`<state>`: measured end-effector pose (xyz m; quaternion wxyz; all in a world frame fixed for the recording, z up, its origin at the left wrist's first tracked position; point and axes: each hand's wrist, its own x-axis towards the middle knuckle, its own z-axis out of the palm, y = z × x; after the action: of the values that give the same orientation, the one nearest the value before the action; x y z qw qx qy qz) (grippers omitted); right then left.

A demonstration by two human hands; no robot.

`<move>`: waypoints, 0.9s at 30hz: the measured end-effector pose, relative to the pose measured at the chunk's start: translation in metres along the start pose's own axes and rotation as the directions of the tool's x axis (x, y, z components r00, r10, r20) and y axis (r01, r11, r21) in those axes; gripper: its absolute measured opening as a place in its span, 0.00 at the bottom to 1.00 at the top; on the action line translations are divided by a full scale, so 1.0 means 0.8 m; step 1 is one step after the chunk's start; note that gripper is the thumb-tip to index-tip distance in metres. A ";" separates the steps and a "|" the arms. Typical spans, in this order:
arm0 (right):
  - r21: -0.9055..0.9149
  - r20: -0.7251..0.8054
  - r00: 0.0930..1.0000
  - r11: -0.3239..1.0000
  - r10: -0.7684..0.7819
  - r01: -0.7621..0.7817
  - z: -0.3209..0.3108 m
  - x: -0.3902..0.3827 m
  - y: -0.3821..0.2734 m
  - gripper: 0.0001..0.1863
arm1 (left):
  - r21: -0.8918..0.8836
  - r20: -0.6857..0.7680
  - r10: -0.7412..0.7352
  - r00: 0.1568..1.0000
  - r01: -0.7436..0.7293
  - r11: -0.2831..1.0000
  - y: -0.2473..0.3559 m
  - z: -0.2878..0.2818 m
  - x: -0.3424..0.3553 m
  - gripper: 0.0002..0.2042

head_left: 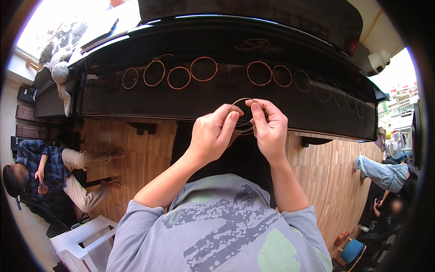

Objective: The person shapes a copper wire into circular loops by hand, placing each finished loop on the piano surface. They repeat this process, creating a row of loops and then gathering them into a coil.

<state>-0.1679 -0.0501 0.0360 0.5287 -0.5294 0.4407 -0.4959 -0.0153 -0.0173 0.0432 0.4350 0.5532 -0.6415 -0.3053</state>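
So, head view, looking straight down over the person's grey printed shirt (pixel 222 226). Both hands are up in the middle of the frame, close together and almost touching. The left hand (pixel 212 133) is pinching a coil of copper-coloured wire (pixel 244 119) between thumb and fingertips, and the right hand (pixel 268 127) is pinching the same coil from the other side, fingers curled in tight. The loop arches over the fingertips, and a few strands trail out low between the two hands. Most of the coil is hidden behind the fingers, so I can't tell how many turns it has.

Just beyond the hands is the long black piano top (pixel 226 97), running left to right and curving with the lens. A row of wire coils (pixel 204 69) lies along it: copper ones on the left and middle, thinner silvery ones (pixel 322 89) on the right that are really hard to make out against the black. There's a gold script marking (pixel 258 46) on the far panel, too dim to describe further.

Wooden floor (pixel 136 154) shows on both sides with plenty of open space. A person in a plaid shirt (pixel 41 167) sits far left, another person in jeans (pixel 385 174) far right, partly cut off by the rim. A white stool (pixel 79 242) sits near left.
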 end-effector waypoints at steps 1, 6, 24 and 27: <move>-0.025 -0.002 1.000 1.000 -0.016 0.016 -0.001 0.000 0.002 0.10 | -0.035 -0.001 -0.022 1.000 0.022 0.999 0.002 0.002 -0.003 0.13; -0.074 0.078 0.996 0.996 -0.044 0.050 -0.009 0.007 0.007 0.11 | -0.076 0.147 -0.146 0.978 0.159 0.984 -0.004 0.001 -0.010 0.14; 0.439 0.368 0.925 0.859 0.096 -0.264 -0.013 0.008 0.008 0.10 | -0.372 0.230 -0.182 0.956 0.259 0.891 -0.018 0.004 -0.008 0.20; 0.453 0.371 0.924 0.850 0.093 -0.268 -0.012 0.005 0.008 0.14 | -0.257 0.271 -0.158 0.949 0.230 0.938 -0.012 -0.002 -0.005 0.15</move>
<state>-0.1765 -0.0558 0.0297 0.7586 -0.4077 0.2506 -0.4422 -0.0096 -0.0149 0.0346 0.3948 0.5034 -0.5814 -0.5027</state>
